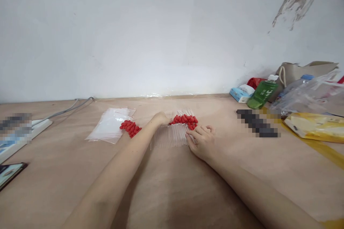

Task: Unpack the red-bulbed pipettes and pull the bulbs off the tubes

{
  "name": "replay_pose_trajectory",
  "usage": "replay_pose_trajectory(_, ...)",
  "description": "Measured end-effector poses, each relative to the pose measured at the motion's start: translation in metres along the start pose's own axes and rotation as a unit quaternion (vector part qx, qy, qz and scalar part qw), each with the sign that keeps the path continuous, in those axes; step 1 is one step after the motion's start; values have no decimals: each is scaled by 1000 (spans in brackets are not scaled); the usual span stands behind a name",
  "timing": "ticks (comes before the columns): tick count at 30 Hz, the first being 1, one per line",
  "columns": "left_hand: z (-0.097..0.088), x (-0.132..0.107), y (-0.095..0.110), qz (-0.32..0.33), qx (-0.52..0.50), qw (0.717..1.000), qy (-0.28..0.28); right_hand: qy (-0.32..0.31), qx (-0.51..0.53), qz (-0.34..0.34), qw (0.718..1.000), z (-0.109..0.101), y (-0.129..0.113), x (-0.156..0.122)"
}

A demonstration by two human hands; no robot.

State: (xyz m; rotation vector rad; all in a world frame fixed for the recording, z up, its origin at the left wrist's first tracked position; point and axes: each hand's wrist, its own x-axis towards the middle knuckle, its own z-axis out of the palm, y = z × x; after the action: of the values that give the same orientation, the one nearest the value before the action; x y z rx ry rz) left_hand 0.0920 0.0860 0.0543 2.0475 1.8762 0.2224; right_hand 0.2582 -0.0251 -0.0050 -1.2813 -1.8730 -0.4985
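A row of thin clear tubes (172,136) lies side by side on the table in front of me. Along their far side is a heap of small red bulb-shaped pieces (185,119). My left hand (160,118) reaches to the left end of this heap; its fingers look drawn together, mostly hidden behind the hand. At the right edge of the tubes, my right hand (201,139) has thumb and forefinger close together; I cannot make out what is between them. A second cluster of red bulbs (130,128) lies left of my left forearm, partly covered by it.
Clear plastic bags (107,125) lie flat at the left. Further left are a white power strip (43,126) with a grey cable and a phone (12,173). At the right stand a tissue pack (239,94), a green bottle (262,94) and a yellow packet (317,127).
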Motion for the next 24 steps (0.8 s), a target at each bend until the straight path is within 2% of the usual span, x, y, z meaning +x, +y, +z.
replay_pose_trajectory(3,-3,2,4,-10,8,1000,5,-7,-2,-1,1000,2,1,-1)
replay_pose_trajectory(6,-12,-6,1,12,17,998,58,-6,4,-1,1000,3,1,-1)
replay_pose_trajectory(10,-26,-36,-18,76,27,983,164,9,24,12,1000,1,1,-1)
replay_pose_trajectory(12,-25,-58,-34,123,25,970,208,33,40,24,998,0,0,0)
replay_pose_trajectory(14,-17,-81,-51,235,4,934,268,55,61,21,996,-2,-1,0)
replay_pose_trajectory(18,13,-112,-80,367,-20,876,314,34,89,-58,994,-6,-3,1)
replay_pose_trajectory(20,26,-118,-89,391,-27,858,333,5,95,-110,989,-7,-5,1)
replay_pose_trajectory(24,42,-120,-92,415,-23,849,327,-45,110,-169,978,-6,-14,-1)
